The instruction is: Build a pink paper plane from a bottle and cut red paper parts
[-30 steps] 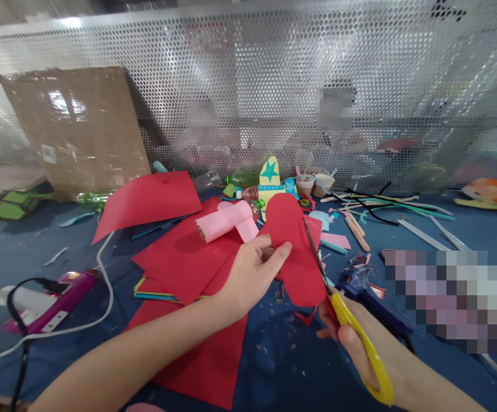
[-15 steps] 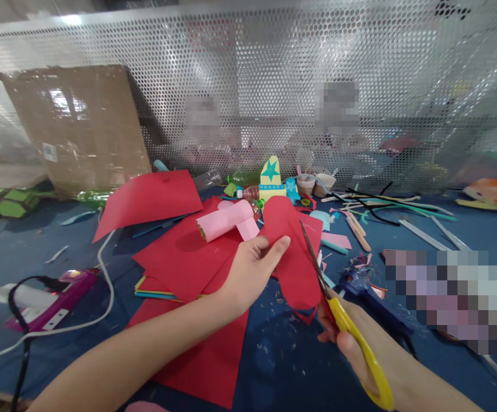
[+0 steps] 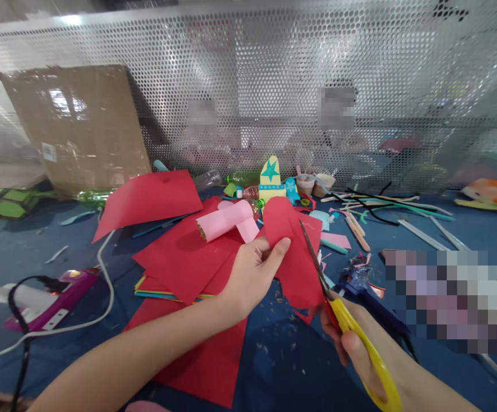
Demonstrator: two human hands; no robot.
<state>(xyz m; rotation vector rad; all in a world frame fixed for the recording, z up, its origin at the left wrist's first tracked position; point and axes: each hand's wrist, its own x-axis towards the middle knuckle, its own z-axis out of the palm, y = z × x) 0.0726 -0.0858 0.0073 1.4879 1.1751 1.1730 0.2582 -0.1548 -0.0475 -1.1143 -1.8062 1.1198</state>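
Note:
My left hand (image 3: 250, 272) pinches a piece of red paper (image 3: 293, 260) between thumb and fingers, holding it above the table. The paper has a rounded upper end and a long body. In my right hand (image 3: 360, 337) are scissors (image 3: 338, 315) with yellow and red handles, their blades lying along the paper's right edge. A narrow red offcut hangs at the paper's lower end. Behind my left hand a pink paper roll (image 3: 222, 220) with a folded flap rests on stacked red sheets (image 3: 183, 254).
A purple power strip (image 3: 55, 303) with cables lies at left. A blue glue gun (image 3: 372, 297) is right of the scissors. Plastic bottles, a yellow paper shape with a star (image 3: 271, 174) and small cups stand at the back, before a perforated metal panel (image 3: 252, 74). A cardboard sheet (image 3: 80, 126) leans at left.
My right hand and the scissors have shifted slightly down and right, and its fingers have moved. The paper's lower end looks bent differently. My left hand keeps its hold.

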